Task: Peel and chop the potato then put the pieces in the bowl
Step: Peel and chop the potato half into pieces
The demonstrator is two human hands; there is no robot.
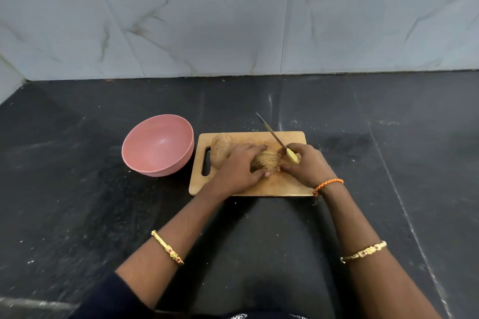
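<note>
Both hands' fingers cup the sliced potato between them.

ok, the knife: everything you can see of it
The knife has a slim, straight, metal-looking blade and a pale yellow handle. The right hand grips the handle; the blade sticks out up and away to the left, over the wooden cutting board, its tip past the board's far edge. It is lifted, not cutting; the blade seems to touch nothing.

A dark stone countertop met a pale marble-patterned tiled wall. Directly on it sat a pink bowl and, just beside it, a wooden cutting board.
</note>
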